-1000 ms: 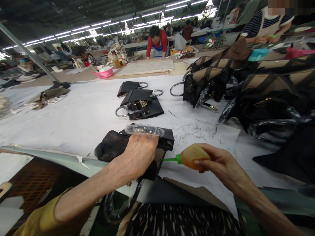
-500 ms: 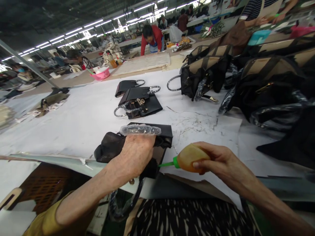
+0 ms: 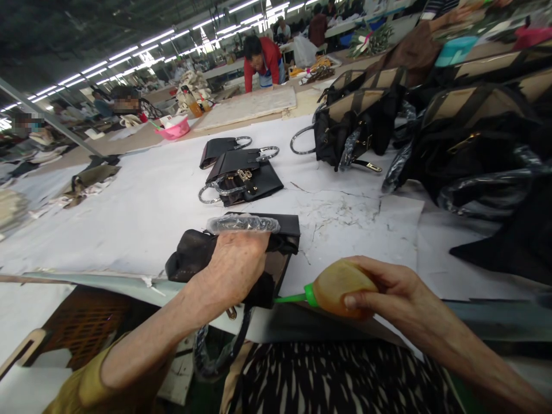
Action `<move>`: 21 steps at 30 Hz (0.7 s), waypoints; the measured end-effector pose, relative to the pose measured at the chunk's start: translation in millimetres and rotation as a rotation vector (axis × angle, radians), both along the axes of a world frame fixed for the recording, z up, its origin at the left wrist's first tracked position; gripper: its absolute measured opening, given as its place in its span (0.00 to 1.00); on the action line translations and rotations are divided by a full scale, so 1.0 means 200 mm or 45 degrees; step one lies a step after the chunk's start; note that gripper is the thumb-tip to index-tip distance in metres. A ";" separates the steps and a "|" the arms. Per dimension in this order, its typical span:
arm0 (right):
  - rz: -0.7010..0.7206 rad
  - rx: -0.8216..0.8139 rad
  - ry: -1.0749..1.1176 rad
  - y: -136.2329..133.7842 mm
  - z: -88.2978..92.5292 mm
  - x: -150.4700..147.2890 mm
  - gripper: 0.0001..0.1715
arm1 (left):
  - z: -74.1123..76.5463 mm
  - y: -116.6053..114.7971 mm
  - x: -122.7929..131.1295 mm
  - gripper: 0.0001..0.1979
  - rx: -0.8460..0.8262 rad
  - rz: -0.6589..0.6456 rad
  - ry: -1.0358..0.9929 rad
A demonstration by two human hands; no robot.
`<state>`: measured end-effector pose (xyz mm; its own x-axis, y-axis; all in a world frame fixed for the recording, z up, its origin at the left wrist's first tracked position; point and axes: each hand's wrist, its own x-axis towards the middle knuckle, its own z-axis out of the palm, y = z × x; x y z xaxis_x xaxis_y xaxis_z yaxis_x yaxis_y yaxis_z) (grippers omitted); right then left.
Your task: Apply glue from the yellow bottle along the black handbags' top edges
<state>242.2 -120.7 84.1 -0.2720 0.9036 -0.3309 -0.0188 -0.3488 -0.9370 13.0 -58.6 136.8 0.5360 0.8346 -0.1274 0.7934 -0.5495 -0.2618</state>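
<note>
A black handbag [image 3: 190, 256] lies at the table's near edge, partly hanging over it. My left hand [image 3: 237, 264] is closed on its upper part, just below a handle wrapped in clear plastic [image 3: 244, 223]; its fingertips are hidden. Another plastic-wrapped handle [image 3: 207, 362] dangles below the table edge. In my right hand [image 3: 394, 287] is an amber squeeze bottle [image 3: 338, 287], tipped sideways with the liquid showing through. Its thin green nozzle [image 3: 291, 298] points left, and the tip meets the bag's lower right edge, though actual contact is hard to make out.
Two black handbags [image 3: 244, 172] lie farther back on the white-covered table [image 3: 146, 190]. Several unfinished-looking black bags [image 3: 362, 126] crowd the right side. A pink basin [image 3: 172, 130] stands at the far left edge, and a person in red [image 3: 269, 60] leans over a board [image 3: 254, 106].
The bottle has shifted slightly downward, its nozzle tip now nearer the bag's lower corner. My left hand keeps its hold on the bag. The view has tilted a little.
</note>
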 end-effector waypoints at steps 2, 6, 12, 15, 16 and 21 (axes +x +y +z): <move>-0.027 -0.019 0.008 -0.01 -0.01 0.01 0.10 | 0.00 0.00 0.00 0.09 -0.014 0.020 0.008; -0.069 -0.068 -0.006 -0.02 -0.03 0.01 0.10 | 0.01 0.00 0.00 0.11 -0.025 0.059 0.006; -0.095 -0.165 0.031 -0.04 -0.06 -0.02 0.14 | 0.00 0.00 -0.01 0.10 -0.035 0.052 0.018; -0.102 -0.189 0.032 -0.05 -0.07 -0.02 0.16 | 0.00 0.00 -0.01 0.07 -0.086 0.096 0.051; -0.106 -0.195 0.034 -0.06 -0.08 -0.02 0.17 | 0.00 0.00 -0.01 0.07 -0.081 0.101 0.044; -0.140 -0.212 0.055 -0.09 -0.10 -0.03 0.21 | -0.01 -0.01 -0.01 0.10 -0.016 0.071 -0.031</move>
<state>235.8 -138.7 64.6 -0.1920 0.8624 -0.4683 -0.1039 -0.4924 -0.8641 10.3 -60.5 135.3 0.4917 0.8617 -0.1256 0.8289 -0.5073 -0.2356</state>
